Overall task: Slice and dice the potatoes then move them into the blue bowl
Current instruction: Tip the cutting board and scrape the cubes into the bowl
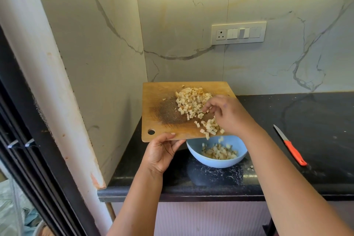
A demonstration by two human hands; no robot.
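A wooden cutting board (162, 97) is lifted and tilted toward me over the blue bowl (193, 152). My left hand (162, 149) grips its near edge, thumb on top. A heap of diced potato (191, 101) lies on the board. My right hand (228, 114) rests on the board with loosely bent fingers against the cubes. A smaller cluster of cubes (209, 127) sits at the board's edge, and a few are falling. More diced potato (220, 152) lies inside the bowl.
An orange-handled knife (291, 146) lies on the black counter (316, 117) to the right. A marble wall with a switch panel (238, 32) stands behind. A white pillar (47, 74) rises at the left. A few potato scraps (251, 167) lie beside the bowl.
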